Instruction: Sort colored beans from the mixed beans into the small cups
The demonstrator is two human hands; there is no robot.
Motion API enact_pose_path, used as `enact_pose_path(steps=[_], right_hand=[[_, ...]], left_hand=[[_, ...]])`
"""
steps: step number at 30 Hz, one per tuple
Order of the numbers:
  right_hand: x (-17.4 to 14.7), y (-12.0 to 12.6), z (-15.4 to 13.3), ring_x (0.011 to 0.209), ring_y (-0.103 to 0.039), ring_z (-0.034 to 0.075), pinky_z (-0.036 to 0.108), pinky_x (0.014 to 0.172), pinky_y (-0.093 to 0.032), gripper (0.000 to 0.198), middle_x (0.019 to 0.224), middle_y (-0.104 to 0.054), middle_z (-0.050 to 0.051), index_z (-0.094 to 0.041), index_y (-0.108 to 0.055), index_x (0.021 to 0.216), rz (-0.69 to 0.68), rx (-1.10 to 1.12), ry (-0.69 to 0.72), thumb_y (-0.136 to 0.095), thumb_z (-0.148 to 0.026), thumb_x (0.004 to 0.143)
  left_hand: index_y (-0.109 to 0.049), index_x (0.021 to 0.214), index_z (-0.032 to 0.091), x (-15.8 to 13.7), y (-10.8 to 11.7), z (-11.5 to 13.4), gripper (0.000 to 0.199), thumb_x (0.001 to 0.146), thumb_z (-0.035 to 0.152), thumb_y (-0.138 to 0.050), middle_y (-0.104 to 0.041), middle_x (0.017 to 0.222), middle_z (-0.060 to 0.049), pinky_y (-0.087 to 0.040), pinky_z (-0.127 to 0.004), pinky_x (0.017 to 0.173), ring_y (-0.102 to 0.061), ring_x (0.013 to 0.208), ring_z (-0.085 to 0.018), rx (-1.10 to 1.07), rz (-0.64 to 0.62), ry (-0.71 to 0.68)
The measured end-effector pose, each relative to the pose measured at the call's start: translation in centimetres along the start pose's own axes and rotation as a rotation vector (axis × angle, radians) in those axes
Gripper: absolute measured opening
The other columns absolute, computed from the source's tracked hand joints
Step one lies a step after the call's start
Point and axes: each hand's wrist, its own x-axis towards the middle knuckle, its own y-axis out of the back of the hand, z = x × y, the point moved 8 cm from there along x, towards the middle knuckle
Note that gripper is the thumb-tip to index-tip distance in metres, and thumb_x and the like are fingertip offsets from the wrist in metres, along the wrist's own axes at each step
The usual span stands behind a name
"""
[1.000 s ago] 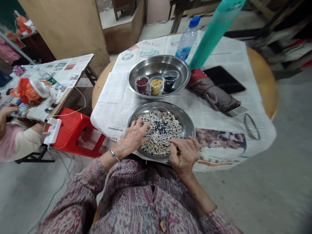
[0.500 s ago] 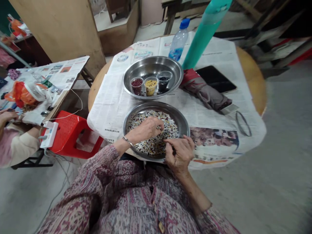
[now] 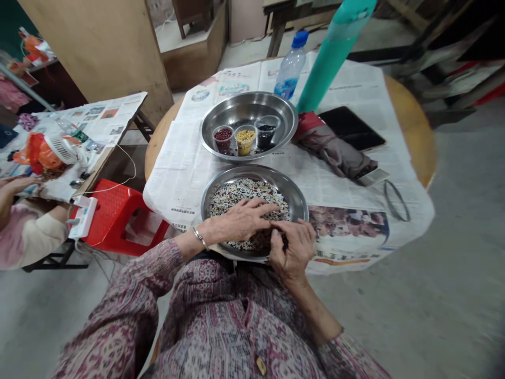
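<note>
The right hand, low centre of the frame, curls at the near basin's right edge; whether it pinches a grain I cannot tell. The left hand reaches across with fingers partly spread, fingertips close to the right's; its grip is likewise unclear. Mixed grains lie beneath them in the steel near basin, mid-frame. Above, a second basin holds red, yellow and black cupfuls.

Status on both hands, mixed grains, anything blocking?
Left hand low over near metal bowl. Right hand close beside it. Mixed grains spread in bowl. Hands hide part of them.
</note>
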Motion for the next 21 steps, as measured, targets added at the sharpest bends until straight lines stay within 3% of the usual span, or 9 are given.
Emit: enact_pose_path(steps=[3,6,12,15,17,19,21], right_hand=[[0.0,0.0,0.0,0.085,-0.063,0.019,0.042,0.098,-0.045,0.021,0.092,-0.07,0.004,-0.022,-0.063,0.104,0.013,0.011,0.0,-0.055,-0.014,0.087],[-0.1,0.0,0.1,0.086,-0.064,0.019,0.043,0.099,-0.045,0.022,0.092,-0.07,0.003,-0.022,-0.064,0.105,0.004,0.019,-0.005,-0.054,-0.014,0.087],[-0.2,0.0,0.2,0.083,-0.065,0.018,0.043,0.099,-0.045,0.02,0.09,-0.071,0.002,-0.023,-0.065,0.102,0.004,0.015,-0.008,-0.055,-0.014,0.087],[-0.2,0.0,0.2,0.084,-0.065,0.018,0.043,0.099,-0.045,0.02,0.09,-0.071,0.002,-0.023,-0.065,0.103,-0.005,0.013,-0.011,-0.055,-0.015,0.087],[-0.2,-0.1,0.2,0.085,-0.065,0.018,0.043,0.1,-0.044,0.021,0.09,-0.072,0.002,-0.023,-0.065,0.103,-0.011,0.016,-0.019,-0.054,-0.015,0.087],[-0.2,-0.1,0.3,0.085,-0.065,0.018,0.043,0.1,-0.043,0.022,0.091,-0.072,0.002,-0.023,-0.065,0.104,-0.012,0.023,-0.025,-0.054,-0.014,0.087],[-0.2,-0.1,0.3,0.085,-0.065,0.019,0.043,0.1,-0.044,0.021,0.09,-0.072,0.002,-0.023,-0.065,0.103,-0.01,0.023,-0.028,-0.054,-0.014,0.087]], left_hand=[[-0.065,0.12,0.025,2.1,-0.5,-1.9,0.03,0.097,0.013,-0.049,-0.054,0.14,-0.006,-0.039,-0.042,0.109,-0.045,0.13,-0.024,0.055,0.015,0.001],[-0.065,0.117,0.02,3.2,-0.1,-4.6,0.03,0.098,0.01,-0.043,-0.062,0.121,-0.008,-0.045,-0.036,0.099,-0.053,0.115,-0.021,0.089,0.034,0.11],[-0.063,0.11,0.015,0.0,1.4,-8.2,0.028,0.099,0.008,-0.039,-0.063,0.109,-0.009,-0.049,-0.031,0.084,-0.058,0.099,-0.02,0.123,0.01,0.442],[-0.062,0.112,0.017,-2.6,1.9,-7.5,0.023,0.102,0.032,-0.048,-0.06,0.113,-0.01,-0.049,-0.034,0.087,-0.055,0.106,-0.023,0.102,-0.006,0.504],[-0.055,0.126,0.019,-4.1,1.9,-6.4,0.045,0.093,0.049,-0.062,-0.054,0.126,-0.013,-0.05,-0.036,0.086,-0.052,0.113,-0.028,0.067,-0.019,0.512],[-0.048,0.136,0.021,-4.9,1.2,-5.0,0.064,0.085,0.05,-0.072,-0.049,0.132,-0.014,-0.051,-0.037,0.086,-0.05,0.116,-0.03,0.001,-0.048,0.493],[-0.05,0.134,0.021,-4.8,0.3,-3.6,0.053,0.088,0.039,-0.071,-0.05,0.128,-0.012,-0.051,-0.036,0.089,-0.052,0.114,-0.027,-0.079,-0.061,0.448]])
